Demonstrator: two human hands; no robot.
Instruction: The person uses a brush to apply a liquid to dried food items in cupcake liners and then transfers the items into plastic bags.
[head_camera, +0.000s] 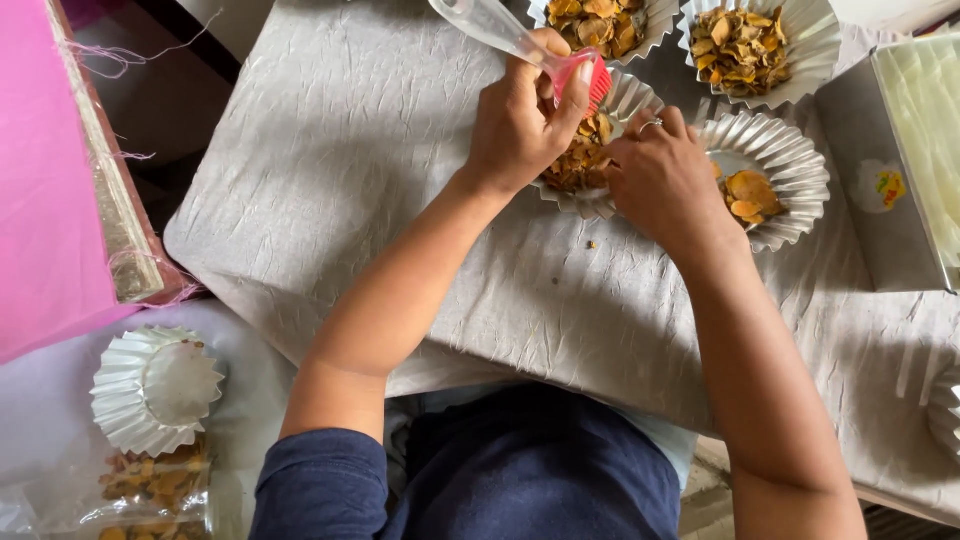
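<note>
My left hand (520, 125) was closed around a clear plastic brush with red bristles (585, 78), thumb and fingers pinching it low near the bristle end, the transparent handle slanting up and away to the left. The bristles sat at the far rim of a white fluted paper cup holding golden-brown dried flakes (590, 165). My right hand (665, 180), a ring on one finger, was curled over the near right edge of that same cup, fingertips pressed down at the flakes; whether it pinched anything I could not tell. Both forearms reached forward from my dark blue sleeves, converging over the cup.

The cup rested on a crinkled grey cloth (350, 160) spread over the table. Just right of it lay a second fluted cup with a few flakes (775, 175), and two fuller ones stood farther back (745, 45). A grey box of pale sheets (900, 170) lay at the right edge. At my left were a pink fabric-covered board (45, 180), a stack of empty fluted cups (155, 385) and a clear bag of flakes (150, 490).
</note>
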